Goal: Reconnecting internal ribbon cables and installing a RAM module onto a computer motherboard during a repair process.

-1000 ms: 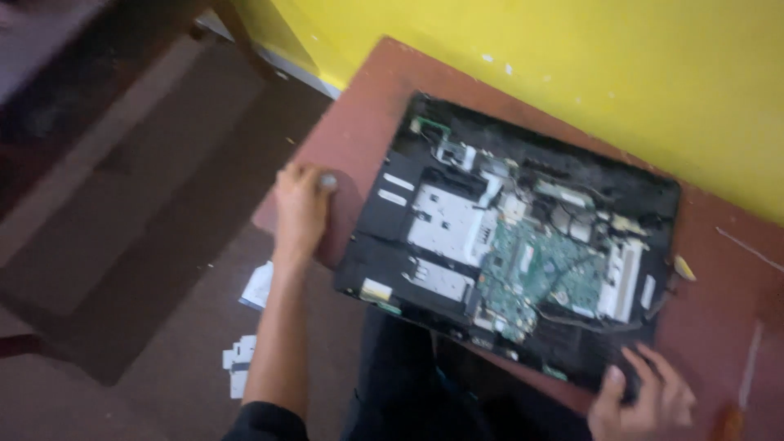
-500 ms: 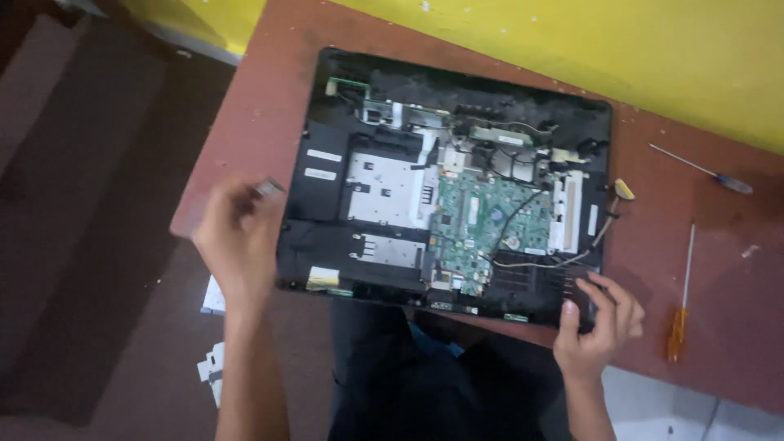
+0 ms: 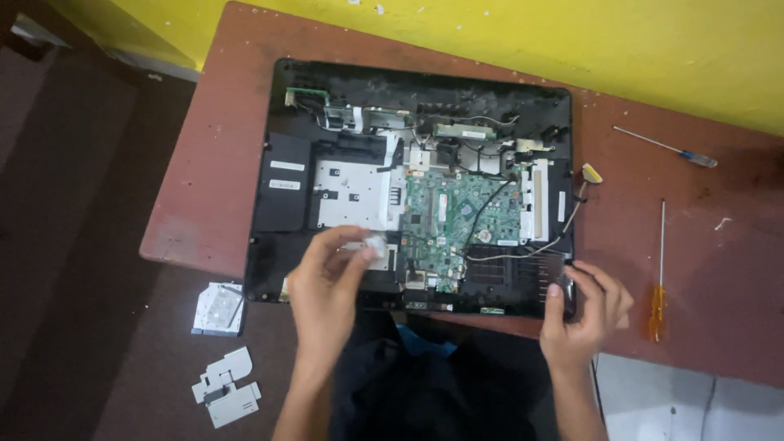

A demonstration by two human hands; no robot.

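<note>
Now the left hand (image 3: 331,282) is over the opened computer chassis (image 3: 408,184); half a second back it sat at the chassis's left edge, and a second back out on the bare counter (image 3: 220,163) beside it. Fingers curled, thumb and forefinger pinched on a small pale piece (image 3: 374,245); blur hides what the piece is, and whether it is free of the silver metal shield (image 3: 355,192) just beyond the fingertips. Green circuit board (image 3: 453,216) lies just to the right of that hand.

Right hand (image 3: 584,310) unchanged in all three views: fingers wrapped over the chassis's near right corner, clamping it. Reads as steadying.

Judgement: left hand has gone from counter to interior work, at the near edge of the shield.

Right of the right hand, apart: orange-handled screwdriver (image 3: 657,306). Farther off by the yellow wall, a slimmer blue-tipped screwdriver (image 3: 670,149). Below the left forearm, on the floor: loose grey metal plates (image 3: 222,384).
</note>
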